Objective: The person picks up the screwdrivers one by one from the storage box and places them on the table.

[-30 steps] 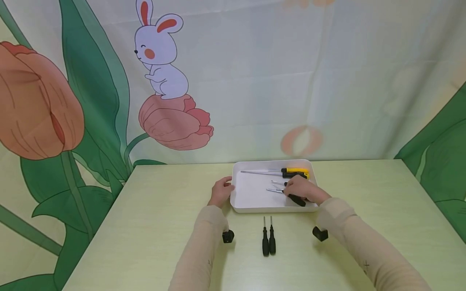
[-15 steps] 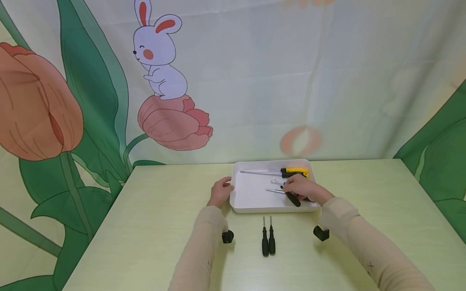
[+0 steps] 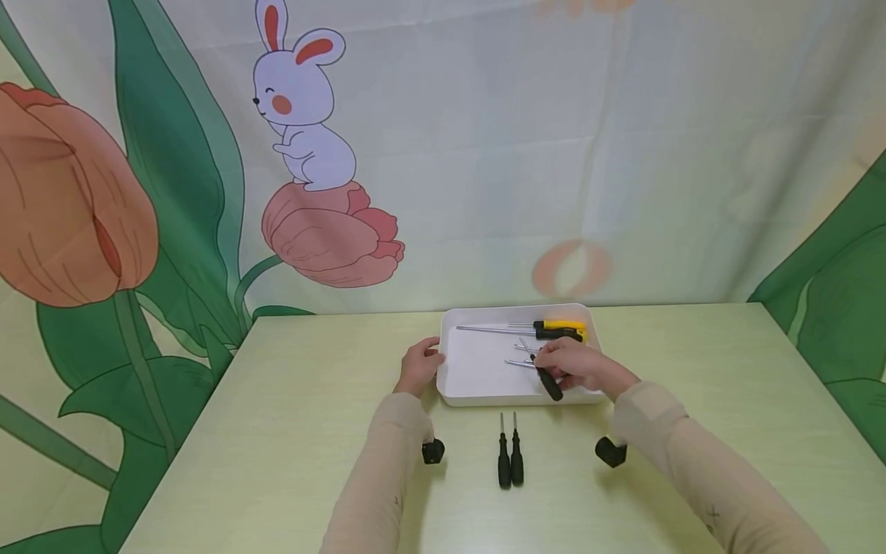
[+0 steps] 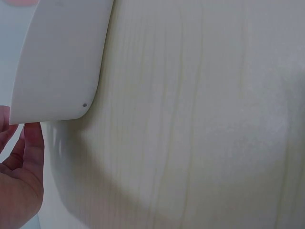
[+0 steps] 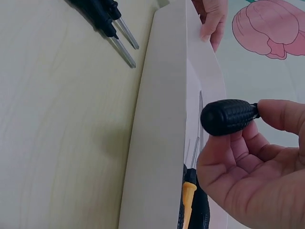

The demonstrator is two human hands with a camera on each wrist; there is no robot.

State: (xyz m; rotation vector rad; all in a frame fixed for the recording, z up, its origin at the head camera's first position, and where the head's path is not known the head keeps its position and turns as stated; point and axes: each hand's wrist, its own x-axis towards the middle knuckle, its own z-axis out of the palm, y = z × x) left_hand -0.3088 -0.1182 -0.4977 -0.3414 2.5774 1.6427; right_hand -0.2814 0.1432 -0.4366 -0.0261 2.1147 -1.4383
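My right hand [image 3: 571, 362] pinches a black-handled screwdriver [image 3: 550, 383] near the top of its handle, over the white tray [image 3: 477, 385]. The shaft points up and away, and the handle end [image 5: 224, 117] faces the right wrist camera. My left hand [image 3: 418, 365] holds the tray's left edge, its fingers [image 4: 33, 148] at the corner of the wall. Inside the tray, a yellow-handled screwdriver [image 3: 562, 325] and a long black-handled one [image 3: 557, 334] lie along the back. More metal shafts [image 3: 519, 363] show beside my right hand, which partly hides their handles.
Two small black screwdrivers [image 3: 511, 462] lie side by side on the light wood table [image 3: 311, 431], in front of the tray, tips toward it. A printed cloth [image 3: 471, 169] with a rabbit and tulips hangs behind the table's back edge.
My right hand has lifted slightly and drawn a little left with the black screwdriver, whose handle has swung steeper and now sits over the tray's front part. The left hand stays at the tray.
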